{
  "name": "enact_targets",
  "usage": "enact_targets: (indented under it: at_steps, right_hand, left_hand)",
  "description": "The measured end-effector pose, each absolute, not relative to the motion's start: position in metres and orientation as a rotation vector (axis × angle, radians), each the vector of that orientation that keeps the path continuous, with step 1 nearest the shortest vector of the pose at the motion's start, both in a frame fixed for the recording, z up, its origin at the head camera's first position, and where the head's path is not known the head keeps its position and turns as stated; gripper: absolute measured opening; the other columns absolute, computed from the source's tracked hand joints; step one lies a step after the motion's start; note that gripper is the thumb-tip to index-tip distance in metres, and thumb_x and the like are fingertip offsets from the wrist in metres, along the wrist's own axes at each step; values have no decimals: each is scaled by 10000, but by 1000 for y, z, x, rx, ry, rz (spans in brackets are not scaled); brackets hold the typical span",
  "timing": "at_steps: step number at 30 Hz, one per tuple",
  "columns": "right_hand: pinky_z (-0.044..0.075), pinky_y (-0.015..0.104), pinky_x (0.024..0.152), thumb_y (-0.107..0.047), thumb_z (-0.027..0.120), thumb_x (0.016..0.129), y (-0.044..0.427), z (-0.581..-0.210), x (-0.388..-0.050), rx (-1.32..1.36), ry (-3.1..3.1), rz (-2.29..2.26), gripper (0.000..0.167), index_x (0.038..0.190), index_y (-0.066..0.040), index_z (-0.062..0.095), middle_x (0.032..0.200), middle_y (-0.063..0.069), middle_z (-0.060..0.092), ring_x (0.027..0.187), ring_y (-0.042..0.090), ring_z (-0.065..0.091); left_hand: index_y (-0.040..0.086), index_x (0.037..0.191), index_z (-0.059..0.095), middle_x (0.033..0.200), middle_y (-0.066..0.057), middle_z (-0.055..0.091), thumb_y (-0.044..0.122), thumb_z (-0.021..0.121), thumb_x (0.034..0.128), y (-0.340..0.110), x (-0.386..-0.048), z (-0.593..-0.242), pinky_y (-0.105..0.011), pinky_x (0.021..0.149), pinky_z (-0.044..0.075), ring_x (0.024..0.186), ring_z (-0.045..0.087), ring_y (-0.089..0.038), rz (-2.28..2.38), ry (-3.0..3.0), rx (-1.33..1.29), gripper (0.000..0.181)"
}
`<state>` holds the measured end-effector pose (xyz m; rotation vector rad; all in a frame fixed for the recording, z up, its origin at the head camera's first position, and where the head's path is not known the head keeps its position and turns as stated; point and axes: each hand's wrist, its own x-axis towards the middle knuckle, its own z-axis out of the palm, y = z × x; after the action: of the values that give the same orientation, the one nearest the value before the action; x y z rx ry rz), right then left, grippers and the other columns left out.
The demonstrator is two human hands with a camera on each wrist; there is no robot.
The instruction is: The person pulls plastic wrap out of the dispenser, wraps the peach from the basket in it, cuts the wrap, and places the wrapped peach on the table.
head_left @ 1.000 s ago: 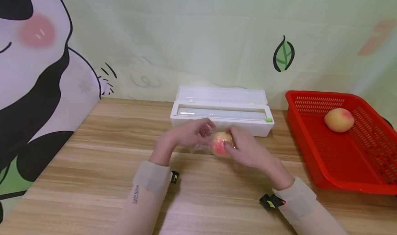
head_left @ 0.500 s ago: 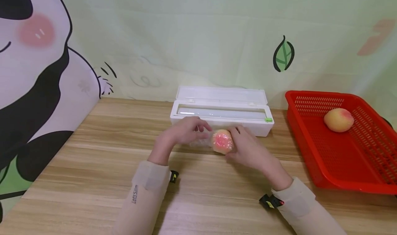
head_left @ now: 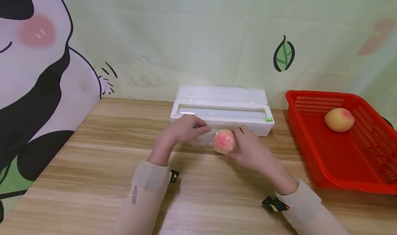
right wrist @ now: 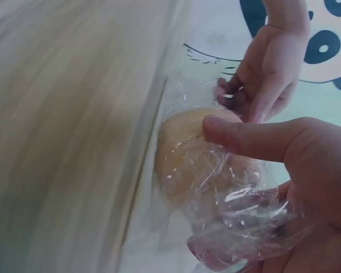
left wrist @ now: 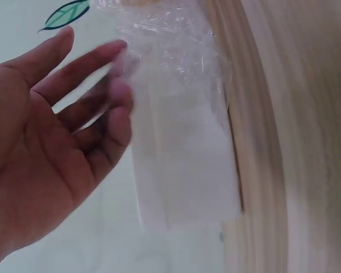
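A peach (head_left: pixel 224 142), yellow with a pink patch, is covered in clear cling film (head_left: pixel 203 138) that trails off to its left. My right hand (head_left: pixel 252 150) grips the peach from the right; in the right wrist view the thumb lies over the film-covered fruit (right wrist: pixel 187 153). The left hand (head_left: pixel 186 128) is beside the trailing film. Seen from the left wrist, that hand (left wrist: pixel 62 125) has its thumb apart from its loosely bent fingers, whose tips are at the edge of the film (left wrist: pixel 170 45); whether they touch it is blurred.
Behind the hands stands a white cling film box (head_left: pixel 223 124), lid raised, with a roll inside and a green slider (head_left: pixel 268 119) at its right end. To the right, a red basket (head_left: pixel 322 174) holds another peach (head_left: pixel 339 120). A printed cloth hangs behind the wooden table (head_left: pixel 102 166).
The peach has turned in my right hand, its pink patch now facing the camera, and moved slightly right. The left hand has shifted a little up and left, and more film shows between the hands.
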<state>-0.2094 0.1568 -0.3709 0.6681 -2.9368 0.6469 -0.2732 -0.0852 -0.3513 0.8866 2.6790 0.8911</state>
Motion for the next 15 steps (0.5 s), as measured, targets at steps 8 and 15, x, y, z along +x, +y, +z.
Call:
enact_targets:
  at_steps: [8,15]
  right_hand:
    - [510,502,984,-175,942,753,159,-360,-197,732,-2826,635,780,1361,65,516,1250,192,560,1120,342,579]
    - [533,484,954,-175,940,759,157,-354,-190,755,-2751,627,796,1376,72,502,1269,208,543,1122,326,553]
  left_hand:
    - [56,1092,693,921,-66,694,538,430,1075,-75,-265,-348,-361,761,534,838,658,-201,994,2644,788,550]
    - [81,1159,687,981,-52,686,598,396,1063,-69,-263,-349,-363,813,559,902,690,-223,1154,2533,759,601]
